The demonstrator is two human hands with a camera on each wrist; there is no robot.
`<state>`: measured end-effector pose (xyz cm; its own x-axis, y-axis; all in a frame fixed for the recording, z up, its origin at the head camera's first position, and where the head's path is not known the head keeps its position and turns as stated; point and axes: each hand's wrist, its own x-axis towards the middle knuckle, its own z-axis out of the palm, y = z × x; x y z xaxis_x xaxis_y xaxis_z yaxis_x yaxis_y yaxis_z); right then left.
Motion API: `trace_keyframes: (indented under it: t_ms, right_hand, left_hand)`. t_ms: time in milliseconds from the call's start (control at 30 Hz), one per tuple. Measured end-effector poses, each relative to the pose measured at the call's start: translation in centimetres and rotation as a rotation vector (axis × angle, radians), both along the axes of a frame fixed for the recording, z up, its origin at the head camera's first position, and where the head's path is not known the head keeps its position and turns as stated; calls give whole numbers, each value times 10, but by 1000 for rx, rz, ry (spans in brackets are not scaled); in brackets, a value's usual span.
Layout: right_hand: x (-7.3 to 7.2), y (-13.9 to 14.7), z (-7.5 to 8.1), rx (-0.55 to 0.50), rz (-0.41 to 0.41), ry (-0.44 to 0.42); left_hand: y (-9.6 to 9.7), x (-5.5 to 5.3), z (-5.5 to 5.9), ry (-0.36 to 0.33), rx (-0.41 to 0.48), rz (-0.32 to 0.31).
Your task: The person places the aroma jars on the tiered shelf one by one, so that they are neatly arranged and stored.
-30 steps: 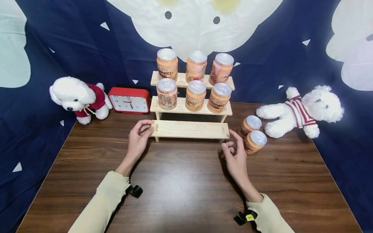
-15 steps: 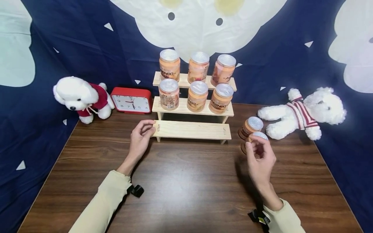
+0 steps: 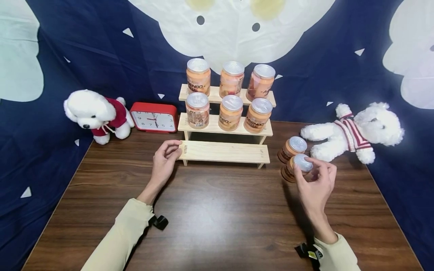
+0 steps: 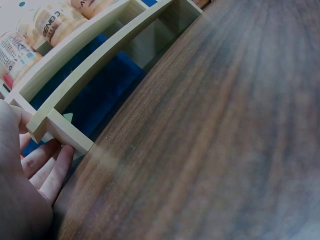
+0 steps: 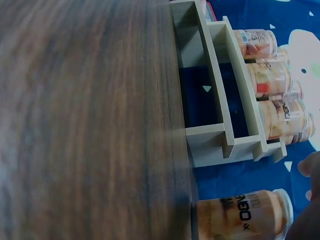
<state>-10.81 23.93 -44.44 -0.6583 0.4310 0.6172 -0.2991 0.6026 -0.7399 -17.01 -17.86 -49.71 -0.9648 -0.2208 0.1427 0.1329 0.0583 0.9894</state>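
A three-step wooden display rack (image 3: 223, 151) stands mid-table, with canned fruit jars (image 3: 231, 113) on its middle and top steps and a bare lowest step. My left hand (image 3: 164, 160) grips the left end of that lowest step. In the left wrist view its fingers (image 4: 55, 170) curl beside the front leg. Right of the rack, two more jars stand upright, one behind (image 3: 292, 149) the other. My right hand (image 3: 317, 184) is over the front jar (image 3: 291, 169), thumb and forefinger apart on either side of its silver lid. In the right wrist view the thumb (image 5: 306, 166) shows above lid height.
Left of the rack are a red alarm clock (image 3: 154, 117) and a white plush dog (image 3: 98, 113) in a red top. At the right lies a white plush bear (image 3: 352, 130) in a striped sweater. A dark blue cloth (image 3: 135, 67) hangs behind the brown wooden table (image 3: 210, 218).
My right hand has moved from the rack's right end, rightward to the front jar. The left hand keeps its place on the rack. The whole head view has shifted slightly.
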Motion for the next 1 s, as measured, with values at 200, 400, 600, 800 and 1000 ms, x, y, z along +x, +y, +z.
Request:
trace_keyframes:
  t_ms: [200, 400, 600, 800, 1000]
  right_hand:
    - [0, 1, -12, -86, 20, -58]
    - [4, -7, -7, -124, 92, -41]
    - [3, -5, -10, -94, 132, -42]
    - [1, -4, -12, -101, 124, -74]
    - [2, -3, -14, -121, 111, -44]
  left_hand:
    - [0, -1, 0, -2, -3, -2]
    - [0, 0, 0, -14, -12, 1]
    - [-1, 0, 0, -10, -8, 2]
    - [-2, 0, 1, -9, -5, 4]
    - [-1, 0, -1, -8, -19, 1]
